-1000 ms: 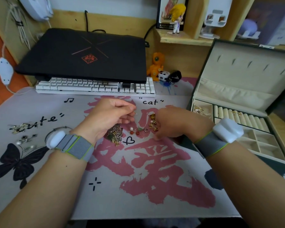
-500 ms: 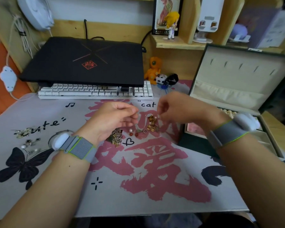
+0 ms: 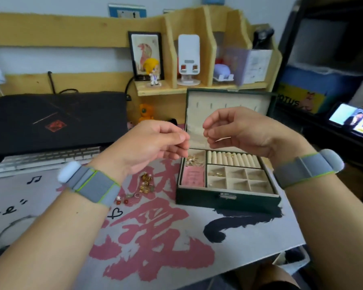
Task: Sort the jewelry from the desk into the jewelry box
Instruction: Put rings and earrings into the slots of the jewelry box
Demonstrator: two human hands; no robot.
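Green jewelry box (image 3: pixel 228 200) sits open on your table (image 3: pixel 249 237), right of centre.
Your hands are raised above it: right hand (image 3: pixel 239 130) pinches a thin gold piece (image 3: pixel 223 139); left hand (image 3: pixel 153 143) fingers curled, contents indiscernible. Loose jewelry (image 3: pixel 144 185) lies left of the box.

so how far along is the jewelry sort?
Partly done. The open jewelry box already holds gold pieces in its back-left compartment and one grid cell. In hand: the right hand pinches a thin gold piece above the box; the left hand is curled beside it, contents hidden. Left: the gold cluster and beads on the desk mat.
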